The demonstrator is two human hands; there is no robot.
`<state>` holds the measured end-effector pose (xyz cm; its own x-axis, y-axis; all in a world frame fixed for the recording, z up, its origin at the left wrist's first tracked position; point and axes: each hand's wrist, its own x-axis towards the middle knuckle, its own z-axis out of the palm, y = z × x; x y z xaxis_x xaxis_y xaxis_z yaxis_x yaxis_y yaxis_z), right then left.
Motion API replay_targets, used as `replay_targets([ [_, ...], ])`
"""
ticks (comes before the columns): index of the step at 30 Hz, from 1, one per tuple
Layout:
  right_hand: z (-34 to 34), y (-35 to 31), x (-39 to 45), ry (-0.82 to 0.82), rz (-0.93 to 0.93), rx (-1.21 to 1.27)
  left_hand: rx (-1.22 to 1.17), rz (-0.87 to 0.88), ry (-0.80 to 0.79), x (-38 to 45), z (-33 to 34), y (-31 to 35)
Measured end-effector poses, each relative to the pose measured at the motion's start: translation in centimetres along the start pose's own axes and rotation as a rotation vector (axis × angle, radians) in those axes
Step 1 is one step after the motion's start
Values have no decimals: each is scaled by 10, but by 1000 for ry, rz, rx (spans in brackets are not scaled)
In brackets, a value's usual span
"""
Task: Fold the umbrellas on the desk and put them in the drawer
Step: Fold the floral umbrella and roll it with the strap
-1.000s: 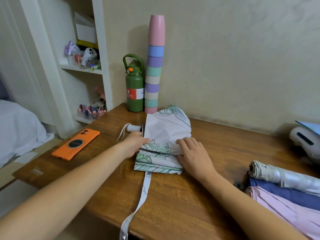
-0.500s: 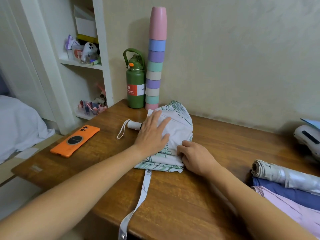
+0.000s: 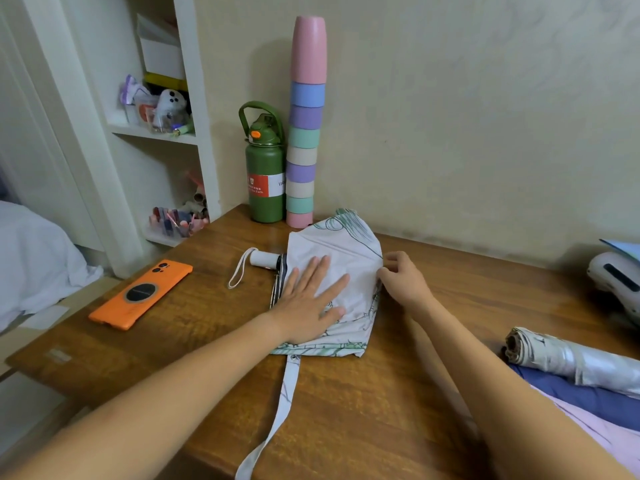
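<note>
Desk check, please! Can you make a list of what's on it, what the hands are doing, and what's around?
Surface: wooden desk.
Job's things: white leaf-print umbrella lying flattened, strap hanging over the front edge; silver umbrella, blue umbrella and pink umbrella at right.
Clutter: orange phone, green bottle, stacked cups.
Grippers: left hand presses flat; right hand pinches fabric edge.
Cables: nothing seen.
Surroundings: white shelf, wall.
</note>
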<state>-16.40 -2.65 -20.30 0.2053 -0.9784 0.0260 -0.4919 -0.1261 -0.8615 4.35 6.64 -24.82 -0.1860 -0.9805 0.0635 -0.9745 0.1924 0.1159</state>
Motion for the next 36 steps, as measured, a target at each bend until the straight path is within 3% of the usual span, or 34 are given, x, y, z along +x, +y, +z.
replay_targets([
  [2,1,0,9,-90,109,178,5,-4,-4,1,1,0],
  [6,1,-10,14,5,119,444,12,-9,-5,0,1,0],
  [10,2,-21,7,76,-52,615,3,-9,10,0,3,0],
  [13,0,-23,0,19,-241,408,-12,5,48,1,4,0],
  [18,-5,-19,-13,32,-474,-240,-109,-12,104,0,4,0],
  [22,-6,-8,-30,11,-472,-267,-531,-71,359,-8,-11,4],
  [25,0,4,-43,-4,-401,-211,-1059,-345,611,-11,-26,-3],
  [27,6,9,-51,-24,-370,-198,-1409,-478,688,-9,-39,-9],
  [30,8,8,-54,-17,-324,-145,-1565,-609,504,-6,-56,-15],
  [33,7,4,-51,-46,-286,-85,-1563,-606,324,-7,-64,-20],
  [36,8,2,-48,-42,-212,1,-1477,-601,362,-4,-64,-24],
])
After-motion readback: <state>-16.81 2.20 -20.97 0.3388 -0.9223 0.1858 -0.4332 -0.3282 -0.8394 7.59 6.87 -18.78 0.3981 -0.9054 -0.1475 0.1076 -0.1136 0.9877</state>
